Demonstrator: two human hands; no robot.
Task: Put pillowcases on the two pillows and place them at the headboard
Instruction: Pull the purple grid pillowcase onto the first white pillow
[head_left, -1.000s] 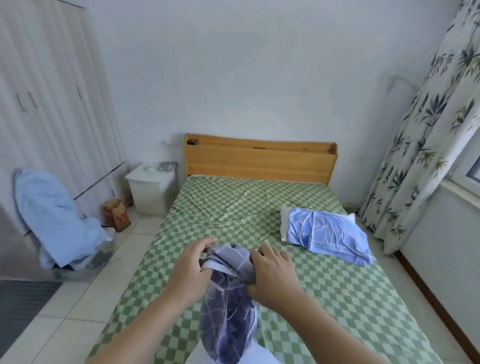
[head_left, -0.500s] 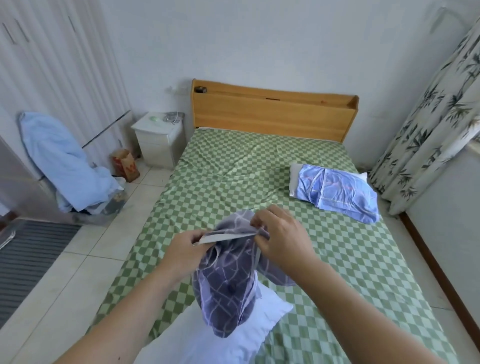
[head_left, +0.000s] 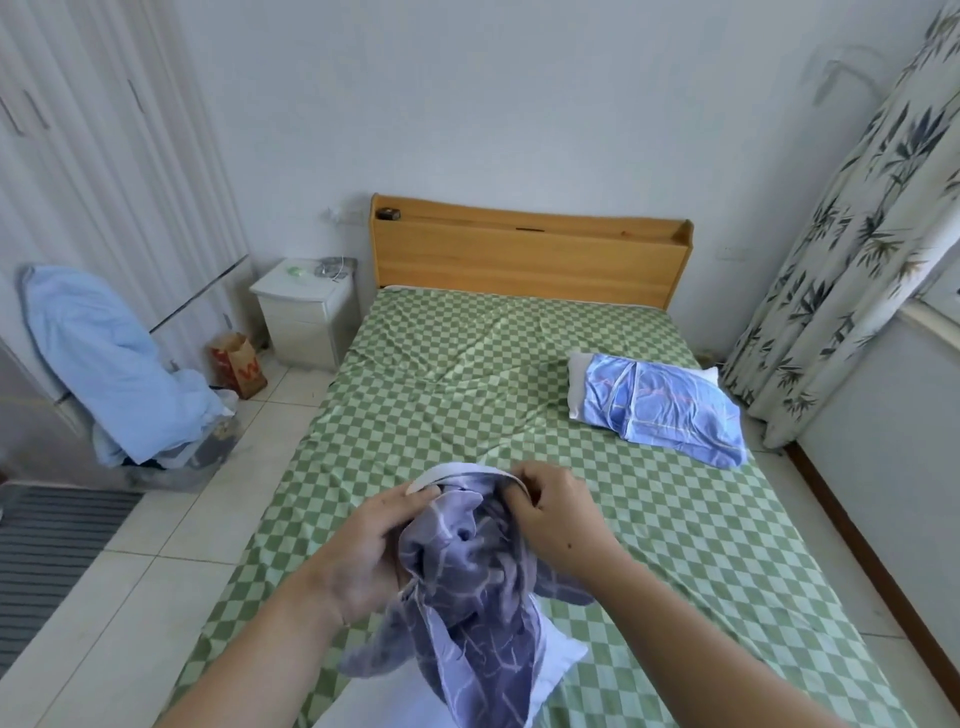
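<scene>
- Purple-grey cloth, a bunched pillowcase (head_left: 467, 587), is hanging between both hands above the near end of the bed (head_left: 519, 415).
- The left hand (head_left: 358, 556) is gripping the pillowcase's left side, its fingers curled round the cloth and its thumb lying on the white edge of the opening.
- The right hand (head_left: 556, 519) is pinching the same white edge from the right, its fingers bent tightly on the cloth.
- A bare white pillow (head_left: 556, 660) is lying on the near end of the bed, under the hanging pillowcase and partly hidden by it.
- A second pillow (head_left: 660, 405) is resting on the right side of the bed in a blue case, with white showing at its left end; it is sitting well apart from the wooden headboard (head_left: 524, 254) at the far end.
- A green checked sheet is covering the bed.
- A white nightstand (head_left: 306, 312) is standing just left of the headboard, a paper bag (head_left: 239, 364) is sitting on the floor beside it, and a light blue cloth (head_left: 104, 358) is draped further left.
- A leaf-print curtain (head_left: 857, 234) is hanging at the right.
</scene>
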